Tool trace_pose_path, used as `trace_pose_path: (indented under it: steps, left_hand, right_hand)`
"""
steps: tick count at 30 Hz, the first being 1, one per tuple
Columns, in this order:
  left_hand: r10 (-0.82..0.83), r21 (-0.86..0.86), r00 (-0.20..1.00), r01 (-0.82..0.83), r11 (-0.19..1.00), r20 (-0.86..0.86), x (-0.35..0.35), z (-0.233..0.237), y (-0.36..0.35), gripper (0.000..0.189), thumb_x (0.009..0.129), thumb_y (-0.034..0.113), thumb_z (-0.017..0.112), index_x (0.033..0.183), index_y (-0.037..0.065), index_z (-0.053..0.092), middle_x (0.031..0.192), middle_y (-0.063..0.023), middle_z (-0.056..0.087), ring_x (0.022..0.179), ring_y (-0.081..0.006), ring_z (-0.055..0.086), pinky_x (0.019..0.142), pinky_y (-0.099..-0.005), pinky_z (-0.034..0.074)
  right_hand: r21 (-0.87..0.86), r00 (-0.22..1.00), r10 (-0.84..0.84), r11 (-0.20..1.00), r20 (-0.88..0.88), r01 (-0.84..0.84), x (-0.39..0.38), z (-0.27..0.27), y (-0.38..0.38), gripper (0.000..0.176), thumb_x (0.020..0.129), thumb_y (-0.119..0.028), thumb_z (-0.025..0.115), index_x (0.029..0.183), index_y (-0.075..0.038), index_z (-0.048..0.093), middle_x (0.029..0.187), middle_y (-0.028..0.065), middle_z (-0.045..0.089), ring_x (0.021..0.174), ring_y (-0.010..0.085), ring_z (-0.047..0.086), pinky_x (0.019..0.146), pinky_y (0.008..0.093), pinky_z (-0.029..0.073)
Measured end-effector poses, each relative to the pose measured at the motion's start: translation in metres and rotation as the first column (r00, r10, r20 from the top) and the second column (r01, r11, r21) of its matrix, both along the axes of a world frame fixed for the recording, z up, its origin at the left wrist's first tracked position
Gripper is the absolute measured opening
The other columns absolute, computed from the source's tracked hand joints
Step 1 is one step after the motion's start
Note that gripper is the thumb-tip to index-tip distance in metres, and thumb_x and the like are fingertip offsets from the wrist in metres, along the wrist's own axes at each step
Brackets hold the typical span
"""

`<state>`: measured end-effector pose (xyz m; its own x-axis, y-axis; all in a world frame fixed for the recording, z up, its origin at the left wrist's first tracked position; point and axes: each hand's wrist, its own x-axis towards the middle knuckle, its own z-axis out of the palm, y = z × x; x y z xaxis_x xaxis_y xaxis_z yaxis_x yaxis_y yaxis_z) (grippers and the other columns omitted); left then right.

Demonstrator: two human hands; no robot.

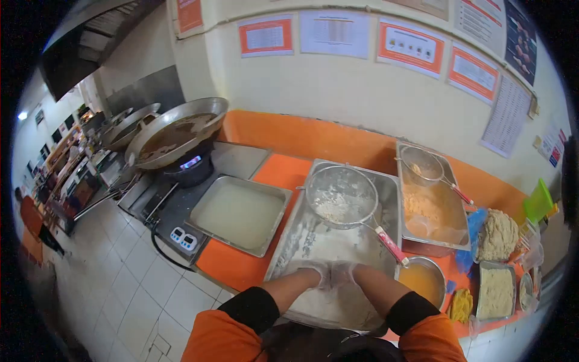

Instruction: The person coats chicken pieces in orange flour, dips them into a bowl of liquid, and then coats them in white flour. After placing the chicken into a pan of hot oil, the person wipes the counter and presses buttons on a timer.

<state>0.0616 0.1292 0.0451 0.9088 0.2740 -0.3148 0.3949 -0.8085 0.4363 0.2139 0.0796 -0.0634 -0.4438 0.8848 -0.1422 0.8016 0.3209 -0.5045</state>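
Note:
Both of my hands are low in a large metal tray [394,199] of white flour [295,244]. My left hand [322,276] and my right hand [344,274] lie side by side, close together, in what look like thin, flour-dusted gloves. Their fingers blend into the flour, so I cannot make out their pose or anything held. Just beyond them, a round wire strainer [341,196] with floury crumbs in it rests across the tray. Its red-and-white handle [391,244] points down to the right.
Left of the flour stands a tray of cloudy liquid [238,214]. Farther left, a large wok of oil [175,139] sits over a lit blue flame [190,162]. On the right are an orange-crumb tray [428,205], a bowl of yellow-orange liquid [420,282] and a dough-like mass [498,235].

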Motion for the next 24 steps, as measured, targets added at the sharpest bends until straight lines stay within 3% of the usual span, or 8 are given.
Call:
trace_pose_path:
  steps: [5, 12, 15, 16, 18, 19, 21, 24]
  left_hand:
    - [-0.02, -0.054, 0.979, 0.009, 0.998, -0.201, -0.004, 0.06, -0.004, 0.043, 0.066, 0.041, 0.053, 0.091, 0.007, 0.058, 0.09, -0.0158, 0.057, 0.079, -0.0276, 0.056, 0.071, -0.0339, 0.042]
    - [0.03, -0.051, 0.998, -0.028, 0.998, 0.055, -0.018, 0.1, -0.002, 0.042, 0.069, 0.043, 0.044, 0.085, 0.006, 0.059, 0.079, -0.0146, 0.058, 0.076, -0.0301, 0.055, 0.068, -0.0378, 0.041]
    - [-0.231, 0.314, 0.969, 0.194, 0.93, 0.086, -0.013, 0.081, 0.007, 0.046, 0.071, 0.046, 0.042, 0.087, 0.006, 0.058, 0.083, -0.0153, 0.058, 0.079, -0.03, 0.054, 0.069, -0.0385, 0.041]
    - [-0.354, 0.483, 0.932, 0.276, 0.831, 0.076, -0.007, 0.065, 0.012, 0.049, 0.072, 0.048, 0.041, 0.088, 0.005, 0.058, 0.086, -0.0157, 0.057, 0.08, -0.0299, 0.054, 0.07, -0.0388, 0.041]
    - [-0.031, 0.403, 0.978, -0.056, 0.913, 0.207, 0.006, 0.008, 0.036, 0.049, 0.074, 0.049, 0.042, 0.092, 0.006, 0.058, 0.094, -0.016, 0.056, 0.087, -0.0296, 0.053, 0.072, -0.0389, 0.042]
    - [0.204, 0.249, 0.956, -0.255, 0.934, 0.21, 0.008, -0.016, 0.042, 0.048, 0.074, 0.048, 0.042, 0.093, 0.007, 0.057, 0.096, -0.016, 0.055, 0.089, -0.0294, 0.053, 0.072, -0.0388, 0.042]
    - [0.568, 0.043, 0.82, -0.571, 0.82, 0.067, 0.0, 0.014, 0.033, 0.047, 0.074, 0.047, 0.045, 0.096, 0.008, 0.057, 0.102, -0.0162, 0.053, 0.095, -0.0298, 0.051, 0.075, -0.0385, 0.042]
    - [0.529, 0.153, 0.839, -0.51, 0.846, -0.129, -0.016, 0.042, 0.011, 0.052, 0.073, 0.05, 0.046, 0.103, 0.007, 0.053, 0.112, -0.0156, 0.047, 0.101, -0.0319, 0.047, 0.081, -0.0389, 0.04]
  right_hand:
    - [-0.452, 0.959, -0.018, 0.88, 0.281, 0.149, -0.034, 0.112, 0.001, 0.039, 0.066, -0.032, 0.06, 0.096, -0.007, 0.058, 0.09, 0.0073, 0.059, 0.078, 0.0181, 0.054, 0.071, 0.0293, 0.042]
    - [-0.677, 0.894, -0.355, 0.731, -0.272, 0.085, -0.01, 0.14, -0.009, 0.036, 0.067, -0.03, 0.063, 0.093, -0.005, 0.058, 0.082, 0.0026, 0.06, 0.072, 0.013, 0.053, 0.069, 0.0274, 0.042]
    - [-0.735, 0.983, -0.126, 0.653, 0.137, 0.186, 0.001, 0.129, 0.003, 0.039, 0.07, -0.029, 0.061, 0.1, -0.005, 0.055, 0.091, 0.0031, 0.057, 0.08, 0.0121, 0.051, 0.074, 0.026, 0.04]
    - [-0.196, 0.957, 0.196, 0.968, 0.215, -0.154, 0.014, 0.089, 0.002, 0.045, 0.071, -0.031, 0.059, 0.107, -0.006, 0.049, 0.098, 0.0046, 0.054, 0.087, 0.0134, 0.049, 0.078, 0.0265, 0.038]
    - [0.343, 0.811, 0.372, 0.767, 0.451, -0.542, 0.006, 0.088, -0.012, 0.051, 0.072, -0.033, 0.058, 0.113, -0.006, 0.044, 0.105, 0.0062, 0.051, 0.094, 0.0148, 0.048, 0.083, 0.027, 0.036]
    - [-0.12, 0.969, 0.213, 0.966, -0.127, -0.228, -0.008, 0.094, -0.012, 0.062, 0.068, -0.037, 0.06, 0.118, -0.007, 0.037, 0.111, 0.0086, 0.047, 0.1, 0.0182, 0.044, 0.087, 0.0286, 0.033]
    - [-0.67, 0.832, -0.288, 0.731, -0.474, -0.129, -0.012, 0.095, -0.013, 0.074, 0.065, -0.042, 0.061, 0.122, -0.007, 0.03, 0.117, 0.011, 0.042, 0.106, 0.0215, 0.041, 0.091, 0.0302, 0.029]
    - [0.104, 0.793, -0.042, 0.994, 0.608, -0.027, 0.006, 0.083, -0.004, 0.089, 0.053, -0.046, 0.068, 0.123, -0.007, 0.027, 0.118, 0.0131, 0.04, 0.109, 0.0266, 0.038, 0.092, 0.0319, 0.028]
